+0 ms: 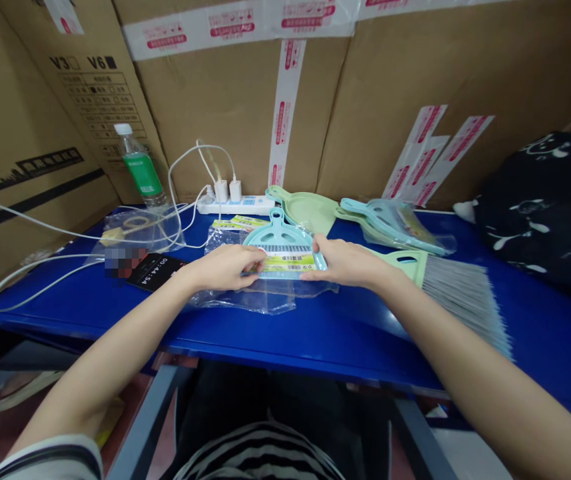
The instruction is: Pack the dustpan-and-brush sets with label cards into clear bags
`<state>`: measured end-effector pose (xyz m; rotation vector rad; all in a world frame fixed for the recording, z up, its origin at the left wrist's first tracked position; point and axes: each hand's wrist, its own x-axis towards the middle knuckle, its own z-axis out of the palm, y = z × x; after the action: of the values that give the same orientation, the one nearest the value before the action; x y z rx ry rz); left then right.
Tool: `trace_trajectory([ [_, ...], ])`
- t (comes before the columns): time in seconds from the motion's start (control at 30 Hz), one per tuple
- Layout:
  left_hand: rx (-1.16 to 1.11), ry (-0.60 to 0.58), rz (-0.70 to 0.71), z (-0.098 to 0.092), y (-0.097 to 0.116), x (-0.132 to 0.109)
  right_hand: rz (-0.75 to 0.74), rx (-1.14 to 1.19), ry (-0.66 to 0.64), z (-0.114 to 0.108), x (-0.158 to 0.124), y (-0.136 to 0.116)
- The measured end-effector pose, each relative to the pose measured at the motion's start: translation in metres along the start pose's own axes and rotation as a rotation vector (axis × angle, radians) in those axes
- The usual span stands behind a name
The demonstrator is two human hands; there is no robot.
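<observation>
A light blue dustpan lies in front of me with its handle pointing away, a small brush with dark bristles resting in it. Across the bristles sits a yellow-green label card. My left hand is closed at the left edge of the dustpan, its fingers curled; the exact grip is partly hidden. On the opposite side, my right hand grips the right edge, thumb near the card's lower corner. Underneath spreads a clear plastic bag. A green brush with long grey bristles lies beyond my right forearm.
Behind are a green dustpan and bagged blue and green dustpans. A power strip with white cables, a bottle and a phone lie to the left. Cardboard walls the back; a dark patterned bag stands right.
</observation>
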<state>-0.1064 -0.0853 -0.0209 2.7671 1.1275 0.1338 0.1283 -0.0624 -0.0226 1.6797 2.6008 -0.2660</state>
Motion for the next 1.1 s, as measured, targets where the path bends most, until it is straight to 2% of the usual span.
trace_trajectory([
  [0.13,-0.052,0.006,0.016,0.001,-0.002,0.0,-0.009,0.073,-0.068,-0.002,0.001,0.001],
  [0.27,-0.065,0.0,0.017,0.001,-0.002,0.001,-0.066,0.086,-0.023,0.0,0.002,0.007],
  [0.6,-0.068,0.022,0.052,0.0,-0.002,0.001,-0.099,0.107,0.012,0.001,0.001,0.01],
  [0.9,-0.157,-0.004,0.084,-0.001,-0.004,-0.001,-0.029,0.074,-0.062,-0.005,-0.003,0.003],
  [1.1,-0.164,0.009,0.088,-0.001,-0.005,-0.001,-0.036,0.075,-0.047,-0.002,-0.001,0.006],
])
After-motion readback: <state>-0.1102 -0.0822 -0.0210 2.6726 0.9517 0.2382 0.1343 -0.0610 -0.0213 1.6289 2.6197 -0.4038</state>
